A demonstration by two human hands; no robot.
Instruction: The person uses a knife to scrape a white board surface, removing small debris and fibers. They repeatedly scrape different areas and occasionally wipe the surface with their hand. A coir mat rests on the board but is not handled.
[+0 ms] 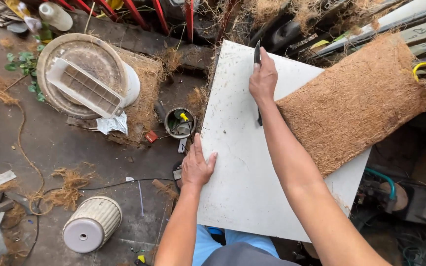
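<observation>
right hand [263,78] closed on a dark blade tool [257,51]; left hand [196,166] flat on white board [242,167].

left fingers spread open, palm pressing the board's near left edge; best kept well clear of the blade line, weight steady so the board cannot slide. right fingers wrapped shut round the tool, tip showing just beyond the knuckles near the board's far edge. brown fibre mat [353,101] lies on the board just right of the right wrist.

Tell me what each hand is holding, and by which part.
The right hand holds a dark blade-like tool by its lower end, which the grip hides. The left hand holds nothing; it presses flat on the white board at its left edge.
</observation>
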